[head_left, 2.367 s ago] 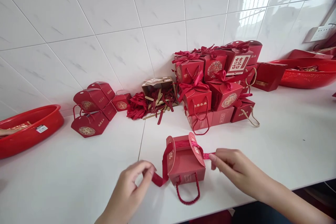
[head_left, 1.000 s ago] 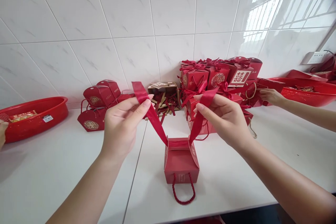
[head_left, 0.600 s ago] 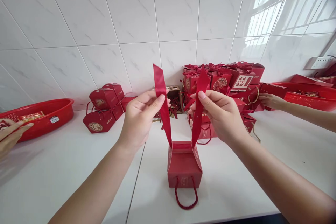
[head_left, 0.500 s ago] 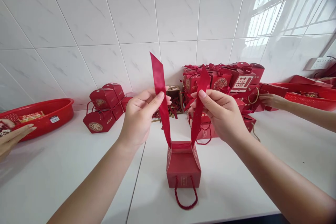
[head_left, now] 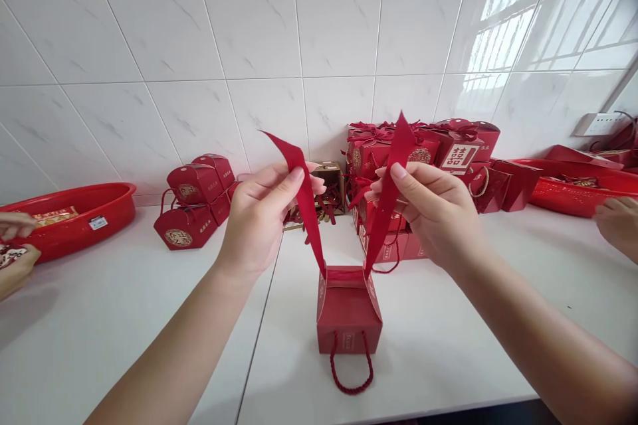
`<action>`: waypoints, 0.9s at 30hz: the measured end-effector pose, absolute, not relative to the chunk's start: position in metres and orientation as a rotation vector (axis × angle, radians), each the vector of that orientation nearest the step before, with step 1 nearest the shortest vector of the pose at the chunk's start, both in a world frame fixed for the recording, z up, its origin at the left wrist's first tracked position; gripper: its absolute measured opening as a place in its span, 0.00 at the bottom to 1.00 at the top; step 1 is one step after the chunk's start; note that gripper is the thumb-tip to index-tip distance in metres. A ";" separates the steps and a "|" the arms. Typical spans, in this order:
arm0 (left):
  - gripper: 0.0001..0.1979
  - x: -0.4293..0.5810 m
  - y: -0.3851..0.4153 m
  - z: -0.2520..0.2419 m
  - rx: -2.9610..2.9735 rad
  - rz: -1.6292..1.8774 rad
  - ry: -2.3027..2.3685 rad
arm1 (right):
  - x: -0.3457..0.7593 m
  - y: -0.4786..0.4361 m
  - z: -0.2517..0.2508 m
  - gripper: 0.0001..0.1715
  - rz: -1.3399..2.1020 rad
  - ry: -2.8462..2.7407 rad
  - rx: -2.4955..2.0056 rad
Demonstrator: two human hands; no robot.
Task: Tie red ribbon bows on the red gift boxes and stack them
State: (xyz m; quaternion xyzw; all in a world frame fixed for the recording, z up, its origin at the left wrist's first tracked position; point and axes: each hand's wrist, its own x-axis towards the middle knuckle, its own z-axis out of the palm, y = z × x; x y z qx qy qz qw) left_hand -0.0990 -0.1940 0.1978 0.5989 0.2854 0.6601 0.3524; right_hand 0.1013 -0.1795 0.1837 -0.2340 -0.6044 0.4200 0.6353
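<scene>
A small dark red gift box (head_left: 349, 319) stands upright on the white table, its rope handle (head_left: 351, 388) hanging toward me. A red ribbon (head_left: 310, 219) comes out of both sides of the box's top. My left hand (head_left: 266, 216) pinches the left end between thumb and fingers, and the ribbon's tip bends over to the left. Between the thumb and fingers of my right hand (head_left: 433, 209) is the right end, its point sticking up. Both ends slant upward and apart from the box.
Red gift boxes tied with ribbons (head_left: 419, 146) are stacked behind my right hand. A carton of ribbon pieces (head_left: 331, 196) stands against the wall. More boxes (head_left: 192, 202) are at left. Red basins (head_left: 112, 202) flank both sides, with other people's hands (head_left: 618, 226) near them.
My hands have moved slightly apart, spreading the ribbon ends wider. The left tip has flopped over leftward. At right, another person's hand has drawn back from the boxes; at left, two hands now show.
</scene>
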 end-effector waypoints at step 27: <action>0.15 -0.115 -0.199 0.179 1.691 0.859 1.001 | 0.111 -0.167 0.149 0.16 -0.212 -2.124 -0.294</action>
